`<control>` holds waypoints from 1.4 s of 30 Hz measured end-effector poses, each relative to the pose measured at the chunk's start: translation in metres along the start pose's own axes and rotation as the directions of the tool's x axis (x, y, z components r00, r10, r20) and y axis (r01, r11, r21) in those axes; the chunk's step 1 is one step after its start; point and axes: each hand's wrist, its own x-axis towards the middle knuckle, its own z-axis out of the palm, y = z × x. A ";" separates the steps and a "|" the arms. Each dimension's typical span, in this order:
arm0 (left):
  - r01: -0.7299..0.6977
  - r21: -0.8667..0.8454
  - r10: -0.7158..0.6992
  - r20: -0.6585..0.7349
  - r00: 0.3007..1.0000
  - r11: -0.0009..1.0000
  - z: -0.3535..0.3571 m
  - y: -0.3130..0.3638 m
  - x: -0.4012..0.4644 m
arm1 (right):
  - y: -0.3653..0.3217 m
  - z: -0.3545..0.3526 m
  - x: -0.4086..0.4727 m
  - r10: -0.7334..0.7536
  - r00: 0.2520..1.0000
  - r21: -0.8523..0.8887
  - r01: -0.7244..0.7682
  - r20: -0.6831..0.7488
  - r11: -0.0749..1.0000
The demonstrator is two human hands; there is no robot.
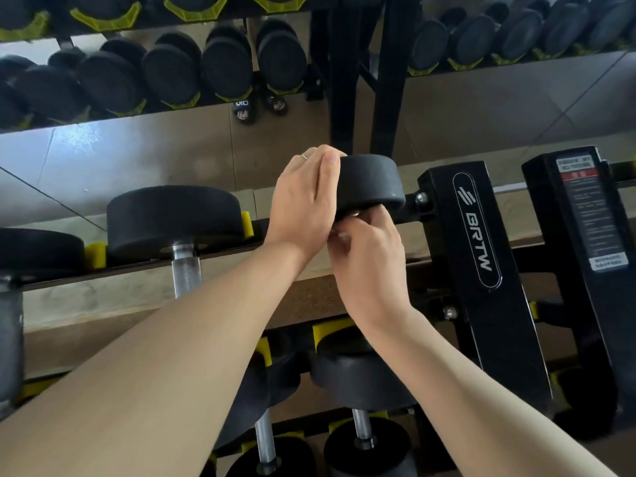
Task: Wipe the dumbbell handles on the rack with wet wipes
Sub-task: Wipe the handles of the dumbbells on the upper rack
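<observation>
The left hand (303, 201) presses straight fingers against the dumbbell (371, 182) head on the rack (476, 232). Just below, the right hand (370, 256) curls round its hidden handle, pinching a white wet wipe (339, 234).

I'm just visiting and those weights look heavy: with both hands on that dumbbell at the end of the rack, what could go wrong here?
1. The left hand steadies the dumbbell head while the right hand works underneath it at the handle. If the dumbbell rolls or drops, fingers could be pinched.
2. The rack upright stands close beside the head, so knuckles may knock its bolts.
3. The wipe is barely visible, so part of the handle may be missed.
</observation>
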 end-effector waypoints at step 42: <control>-0.021 0.168 0.056 -0.205 0.977 0.986 0.017 -0.001 0.000 | 0.054 -0.080 0.009 -0.307 0.441 0.141 0.369 0.844 0.919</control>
